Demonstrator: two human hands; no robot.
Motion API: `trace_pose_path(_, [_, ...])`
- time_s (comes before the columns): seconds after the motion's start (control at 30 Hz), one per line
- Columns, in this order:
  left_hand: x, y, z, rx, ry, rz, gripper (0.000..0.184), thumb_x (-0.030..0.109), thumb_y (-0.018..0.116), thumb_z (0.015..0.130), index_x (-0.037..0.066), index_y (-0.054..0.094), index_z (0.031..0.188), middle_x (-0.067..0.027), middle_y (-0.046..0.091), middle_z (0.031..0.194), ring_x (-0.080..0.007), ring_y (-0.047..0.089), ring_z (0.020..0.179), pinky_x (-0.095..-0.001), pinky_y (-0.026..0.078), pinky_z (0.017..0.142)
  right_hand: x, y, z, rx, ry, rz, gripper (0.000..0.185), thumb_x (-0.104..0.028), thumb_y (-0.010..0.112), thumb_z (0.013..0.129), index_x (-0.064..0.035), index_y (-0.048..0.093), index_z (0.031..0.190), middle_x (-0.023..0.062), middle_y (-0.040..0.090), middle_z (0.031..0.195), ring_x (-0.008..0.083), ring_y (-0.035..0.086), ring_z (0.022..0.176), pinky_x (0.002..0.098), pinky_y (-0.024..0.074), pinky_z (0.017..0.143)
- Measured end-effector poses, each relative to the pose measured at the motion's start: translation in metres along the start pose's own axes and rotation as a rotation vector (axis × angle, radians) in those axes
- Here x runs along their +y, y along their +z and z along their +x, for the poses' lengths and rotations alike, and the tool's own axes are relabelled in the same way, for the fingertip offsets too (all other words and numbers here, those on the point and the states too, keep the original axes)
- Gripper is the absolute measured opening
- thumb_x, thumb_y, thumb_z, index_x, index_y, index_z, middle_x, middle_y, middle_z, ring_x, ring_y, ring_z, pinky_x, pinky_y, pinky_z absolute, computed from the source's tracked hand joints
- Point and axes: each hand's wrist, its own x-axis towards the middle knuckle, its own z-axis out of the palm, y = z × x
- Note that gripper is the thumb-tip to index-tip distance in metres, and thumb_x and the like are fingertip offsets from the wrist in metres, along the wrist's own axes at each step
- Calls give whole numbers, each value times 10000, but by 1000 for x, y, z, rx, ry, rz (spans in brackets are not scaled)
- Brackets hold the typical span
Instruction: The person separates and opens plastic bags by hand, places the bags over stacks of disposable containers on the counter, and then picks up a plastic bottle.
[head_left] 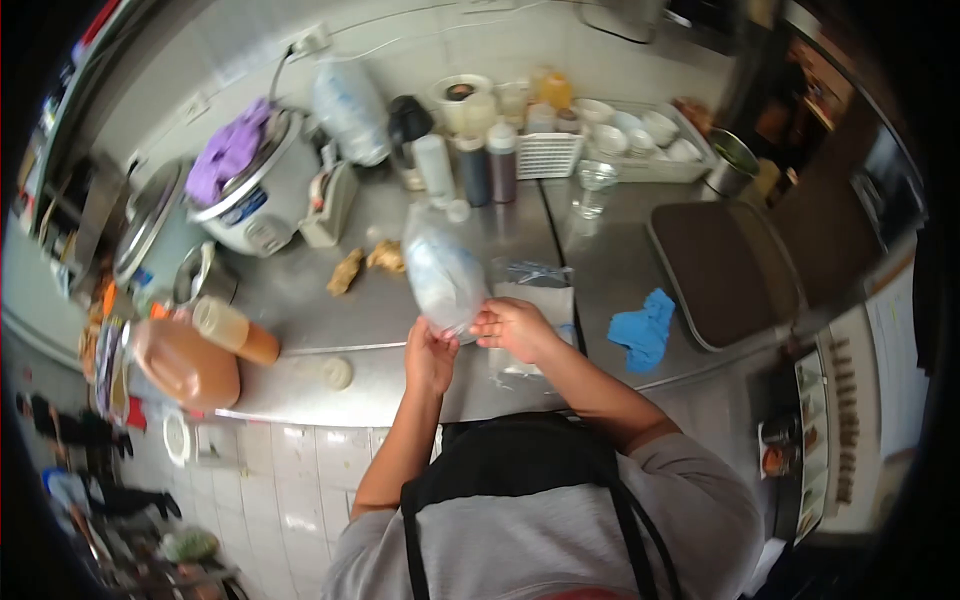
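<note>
A clear plastic bag (443,265) with whitish and pale blue patches is held up over the steel counter (310,320). My left hand (431,352) pinches its near end from the left. On the right side of that same end, the fingers of my right hand (508,328) are closed on the plastic. A flat white sheet in clear plastic (545,300) lies partly beneath my right hand. To the left of the bag are two crumpled brown pieces (386,256), and a crumpled blue glove or cloth (642,330) rests to the right.
At left stand an orange-filled jug (185,365), a squeeze bottle (235,328) and a rice cooker (255,205). Sauce bottles (502,160), a tray of white bowls (690,165) and a water glass (594,188) line the back. A brown tray (725,270) sits at right.
</note>
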Motion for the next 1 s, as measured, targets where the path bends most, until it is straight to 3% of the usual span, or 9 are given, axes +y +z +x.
trace_pose_path(0.17, [-16,13,-8,-36,145,97,172,229,442,835,109,382,944,-31,507,811,-127,503,706,-266,433,620,4,14,-4,51,-47,91,252,-251,475,823,-115,423,1028,71,531,907,208,544,816,361,442,685])
trace_pose_path(0.3, [-16,21,-7,-51,163,122,162,199,441,830,112,376,951,-35,502,824,-136,503,726,-282,431,629,10,26,0,128,-164,159,215,-260,457,831,-117,453,992,62,533,895,176,535,754,307,417,630])
trace_pose_path(0.4, [-15,12,6,-36,140,83,190,257,425,826,109,387,940,-60,521,823,-164,508,684,-300,432,597,10,4,29,53,-75,309,200,-262,447,834,-120,471,973,45,536,830,146,521,694,253,384,564])
trace_pose_path(0.47, [-5,12,12,-39,-14,-157,240,321,407,819,111,400,933,-80,538,807,-183,513,660,-296,423,563,9,-15,50,-47,-40,349,194,-258,446,832,-126,482,970,30,534,780,132,510,659,225,360,529])
trace_pose_path(0.5, [2,9,13,-33,-88,-278,268,353,398,815,111,406,930,-90,546,799,-193,516,648,-294,418,547,2,-11,52,8,-22,359,165,-242,451,829,-151,487,962,8,526,730,123,510,602,201,315,434])
trace_pose_path(0.6, [27,2,28,-41,-45,-295,350,424,354,805,106,419,935,-118,561,747,-223,522,585,-258,374,445,-17,-7,61,55,-178,213,119,-264,462,824,-171,522,868,-27,467,620,81,434,467,190,235,348])
trace_pose_path(0.8, [69,-2,61,-238,-108,195,581,565,295,779,91,418,1091,-101,574,691,-171,510,482,-194,245,343,-49,11,64,-86,-20,-328,178,-318,422,833,-173,525,841,-63,396,567,38,284,413,184,166,328])
trace_pose_path(0.9, [82,6,66,-234,-291,307,622,572,240,799,84,357,1167,-104,580,643,-167,510,432,-189,235,322,-44,4,87,-2,17,-406,234,-374,439,810,-159,522,771,-63,385,562,41,274,409,201,134,333])
trace_pose_path(1.0, [80,0,77,-209,-328,338,613,576,248,796,72,404,1109,-95,595,667,-142,491,411,-180,204,306,-43,4,90,46,43,-363,293,-421,434,798,-151,507,710,-57,388,555,50,261,398,212,117,340])
